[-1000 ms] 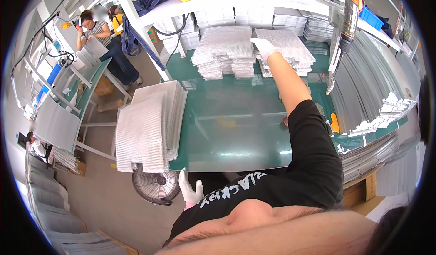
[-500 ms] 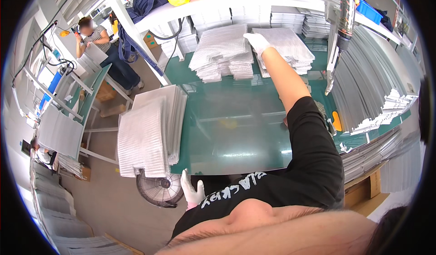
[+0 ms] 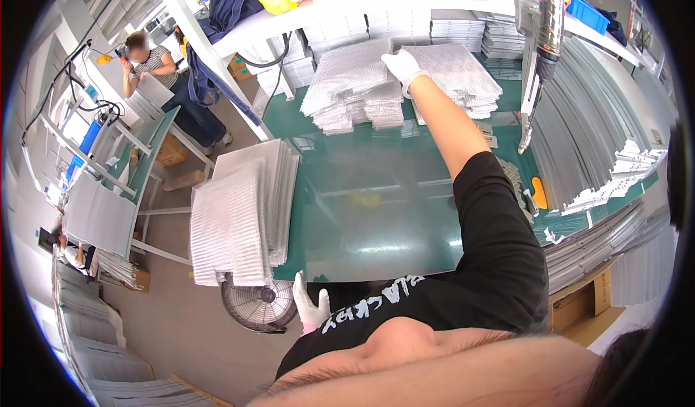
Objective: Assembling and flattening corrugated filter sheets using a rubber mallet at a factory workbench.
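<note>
Right hand was at the edge of the bubble-wrap stack lying just left of it; grip could not be told. Left hand hung empty, fingers spread, beside the counter. Flat piling presumably kept it steady.

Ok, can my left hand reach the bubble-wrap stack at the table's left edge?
Probably yes: your left hand looks open and empty, near the bubble-wrap stack, with nothing visible between them.
</note>
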Action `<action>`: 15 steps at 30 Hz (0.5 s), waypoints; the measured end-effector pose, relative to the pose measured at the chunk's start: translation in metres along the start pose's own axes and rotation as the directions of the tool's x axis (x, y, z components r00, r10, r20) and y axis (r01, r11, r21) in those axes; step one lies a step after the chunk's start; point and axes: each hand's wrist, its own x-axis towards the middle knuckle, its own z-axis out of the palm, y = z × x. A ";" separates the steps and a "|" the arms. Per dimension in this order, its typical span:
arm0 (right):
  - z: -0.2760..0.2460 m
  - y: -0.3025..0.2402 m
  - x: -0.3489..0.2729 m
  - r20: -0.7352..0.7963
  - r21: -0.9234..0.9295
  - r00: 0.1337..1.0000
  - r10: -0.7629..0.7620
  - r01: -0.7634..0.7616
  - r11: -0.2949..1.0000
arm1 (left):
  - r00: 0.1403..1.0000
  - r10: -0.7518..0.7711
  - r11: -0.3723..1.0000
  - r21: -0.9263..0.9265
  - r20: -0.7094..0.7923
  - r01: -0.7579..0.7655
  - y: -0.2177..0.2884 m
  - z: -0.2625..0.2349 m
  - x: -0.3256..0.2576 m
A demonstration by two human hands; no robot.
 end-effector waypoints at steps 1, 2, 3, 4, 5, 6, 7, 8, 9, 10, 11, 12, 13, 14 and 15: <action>0.006 -0.006 -0.003 -0.116 0.074 0.993 -0.023 0.031 0.997 | 1.000 -0.005 1.000 0.006 0.003 0.005 0.000 -0.001 -0.002; 0.010 -0.013 -0.006 -0.108 0.078 0.994 -0.025 0.033 0.996 | 1.000 -0.010 1.000 0.012 0.006 0.010 0.000 -0.002 -0.004; 0.015 -0.020 -0.008 0.016 0.515 0.996 0.093 -0.088 0.852 | 1.000 -0.014 1.000 0.017 0.002 0.014 0.000 -0.003 -0.005; 0.014 -0.023 -0.011 0.170 0.824 0.974 0.149 -0.223 0.520 | 1.000 -0.028 0.999 0.032 0.007 0.028 0.001 -0.002 -0.004; 0.015 -0.022 -0.008 0.167 0.825 0.974 0.150 -0.222 0.520 | 0.999 -0.042 0.998 0.046 0.013 0.041 0.002 -0.001 -0.004; 0.014 -0.024 -0.007 0.204 0.872 0.963 0.176 -0.260 0.415 | 0.999 -0.040 0.998 0.044 0.015 0.039 0.003 0.000 -0.003; 0.015 -0.027 -0.006 0.247 0.906 0.949 0.194 -0.297 0.302 | 0.999 -0.051 0.997 0.051 0.013 0.050 0.006 0.001 -0.001; 0.015 -0.029 -0.008 0.248 0.906 0.949 0.192 -0.298 0.301 | 0.998 -0.062 0.997 0.057 0.010 0.061 0.008 0.002 -0.001; 0.017 -0.029 -0.011 0.299 0.843 0.917 0.264 -0.384 0.377 | 0.998 -0.062 0.996 0.059 0.006 0.061 0.008 0.003 -0.002; 0.019 -0.034 -0.016 0.344 0.765 0.877 0.335 -0.469 0.442 | 0.998 -0.062 0.996 0.061 -0.005 0.062 0.007 0.003 -0.004; 0.023 -0.037 -0.022 0.356 0.762 0.876 0.326 -0.474 0.441 | 0.998 -0.065 0.996 0.064 -0.019 0.066 0.007 0.002 -0.008; 0.027 -0.040 -0.028 0.360 0.688 0.894 0.268 -0.448 0.571 | 0.997 -0.077 0.995 0.058 -0.031 0.079 0.008 0.001 -0.011; 0.028 -0.041 -0.031 0.366 0.605 0.907 0.207 -0.401 0.688 | 0.996 -0.079 0.995 0.065 -0.042 0.082 0.008 0.000 -0.014; 0.021 -0.013 -0.008 0.335 0.612 0.922 0.193 -0.368 0.700 | 0.997 -0.080 0.996 0.038 -0.007 0.080 0.009 0.004 -0.008; 0.021 -0.001 0.005 0.328 0.615 0.925 0.194 -0.365 0.699 | 0.995 -0.098 0.995 0.023 0.012 0.097 0.010 0.006 -0.006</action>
